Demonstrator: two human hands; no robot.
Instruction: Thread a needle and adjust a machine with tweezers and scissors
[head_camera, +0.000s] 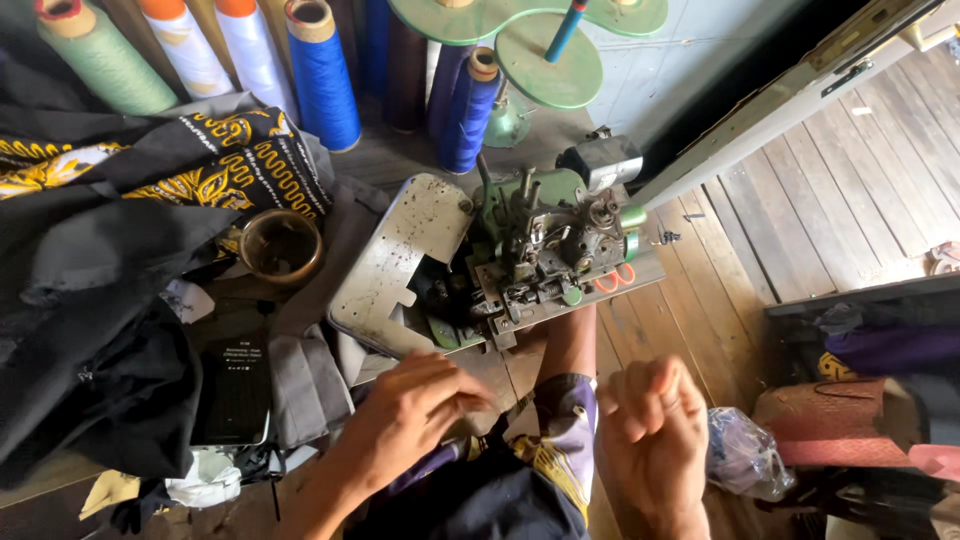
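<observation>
Black cloth (90, 300) with gold print lies heaped over the left half of the bench (390, 155), the largest item in view. The sewing machine (530, 250) stands at bench centre, its grey side plate (400, 260) swung open to the left and green body to the right, mechanism exposed. Thread cones (320, 75) in blue, white and green stand along the back edge. Plank floor (850, 190) shows to the right.

Left hand (415, 410) rests on the bench edge just below the machine, fingers curled downward and pressed together; whether they grip anything cannot be told. Right hand (650, 430) is raised clear of the bench, to the right of the machine, closed in a loose fist; any contents are hidden.

A phone (235, 390), screen lit, lies left of the left hand. A round brown cup (280, 245) sits beside the side plate.
</observation>
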